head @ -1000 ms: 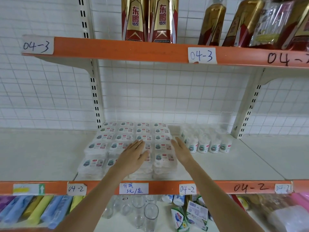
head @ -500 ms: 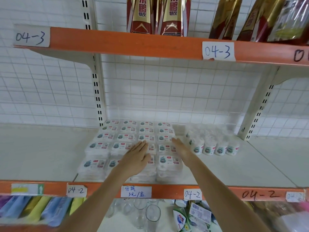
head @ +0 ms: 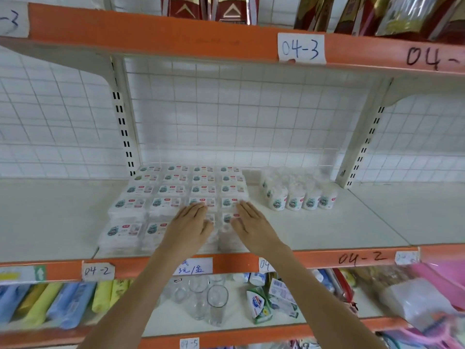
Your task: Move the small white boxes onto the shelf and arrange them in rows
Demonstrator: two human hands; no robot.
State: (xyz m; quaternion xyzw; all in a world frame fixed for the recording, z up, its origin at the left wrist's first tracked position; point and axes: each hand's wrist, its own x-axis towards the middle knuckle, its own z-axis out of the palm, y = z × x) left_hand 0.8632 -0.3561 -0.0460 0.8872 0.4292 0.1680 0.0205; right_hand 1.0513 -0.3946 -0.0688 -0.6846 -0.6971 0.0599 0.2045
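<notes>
Our left hand (head: 191,226) and right hand (head: 249,224) lie flat, fingers straight, on the small white boxes (head: 173,205). The boxes sit in rows on the shelf (head: 327,222), cups (head: 299,195) at their 3 o'clock.

The scene is lit brightly and evenly, apparently from overhead, though no lamp is seen. The white shelf (head: 327,222) and the small white boxes (head: 173,190) are washed out, so box edges are hard to separate. A soft shadow is cast beneath the upper shelf (head: 151,34) onto the wire grid at the far side. Straight shelf edges are bowed by wide-angle distortion toward the frame's borders. Smearing is seen at the near right corner, and the pink items (head: 442,278) there are blurred. Slight softness is noted throughout.
</notes>
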